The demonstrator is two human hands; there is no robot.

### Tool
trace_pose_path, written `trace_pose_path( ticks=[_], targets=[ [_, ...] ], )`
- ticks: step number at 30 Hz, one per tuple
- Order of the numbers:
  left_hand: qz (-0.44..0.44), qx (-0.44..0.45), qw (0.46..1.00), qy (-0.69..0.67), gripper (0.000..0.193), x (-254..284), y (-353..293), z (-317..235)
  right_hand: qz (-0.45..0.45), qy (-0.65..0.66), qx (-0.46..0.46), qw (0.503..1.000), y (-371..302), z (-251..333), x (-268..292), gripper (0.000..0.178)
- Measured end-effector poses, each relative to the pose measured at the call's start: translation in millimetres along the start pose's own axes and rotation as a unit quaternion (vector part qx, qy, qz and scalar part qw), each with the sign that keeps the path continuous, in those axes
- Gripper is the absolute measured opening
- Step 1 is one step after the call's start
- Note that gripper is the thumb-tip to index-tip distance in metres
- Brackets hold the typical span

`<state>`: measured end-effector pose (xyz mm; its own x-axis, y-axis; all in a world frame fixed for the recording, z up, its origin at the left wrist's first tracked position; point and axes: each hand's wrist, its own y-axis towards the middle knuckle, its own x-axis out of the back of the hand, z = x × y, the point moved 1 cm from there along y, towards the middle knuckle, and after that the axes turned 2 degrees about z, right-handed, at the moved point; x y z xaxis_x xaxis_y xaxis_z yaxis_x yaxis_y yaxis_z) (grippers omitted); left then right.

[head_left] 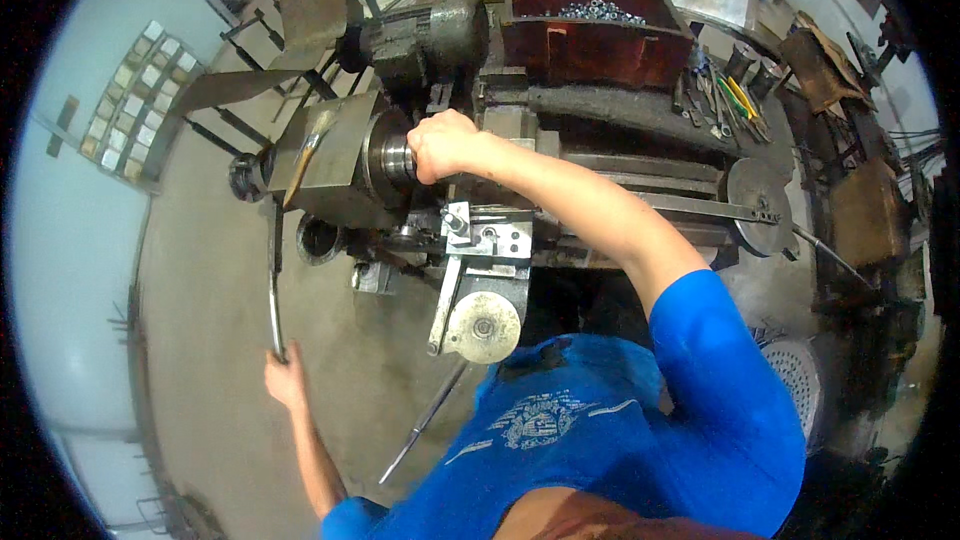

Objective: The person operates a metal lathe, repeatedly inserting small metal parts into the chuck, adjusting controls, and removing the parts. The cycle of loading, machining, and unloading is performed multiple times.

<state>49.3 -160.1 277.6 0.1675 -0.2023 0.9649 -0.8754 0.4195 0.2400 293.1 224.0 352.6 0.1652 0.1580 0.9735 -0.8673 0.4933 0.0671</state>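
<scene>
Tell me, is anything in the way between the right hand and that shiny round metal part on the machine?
Nothing visible: the right hand appears right up against the shiny round metal part. The metal tool block sits lower in the picture, out of the way. What the hand hides can't be seen.

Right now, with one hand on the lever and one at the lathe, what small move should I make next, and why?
Probably ease the long lever slightly with your left hand, while your right hand steadies at the shiny round spindle end. Your left hand grips the lever's lower end, and your right is closed at the spindle; what it may hold there is hidden.
</scene>
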Motion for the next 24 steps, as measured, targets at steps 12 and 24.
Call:
trace_pose_path(
  ticks=[12,24],
  targets=[
    [-0.023,-0.032,0.999,0.037,0.04,1.3,-9.1,-7.4,-0.252,-0.012,-0.156,0.955,-71.7,-149.3,86.9,0.041],
    [0.162,-0.392,0.883,-0.203,0.034,51.7,-29.5,-136.1,-0.334,-0.028,-0.229,0.914,-367.0,-169.9,63.6,0.04]
  ],
)
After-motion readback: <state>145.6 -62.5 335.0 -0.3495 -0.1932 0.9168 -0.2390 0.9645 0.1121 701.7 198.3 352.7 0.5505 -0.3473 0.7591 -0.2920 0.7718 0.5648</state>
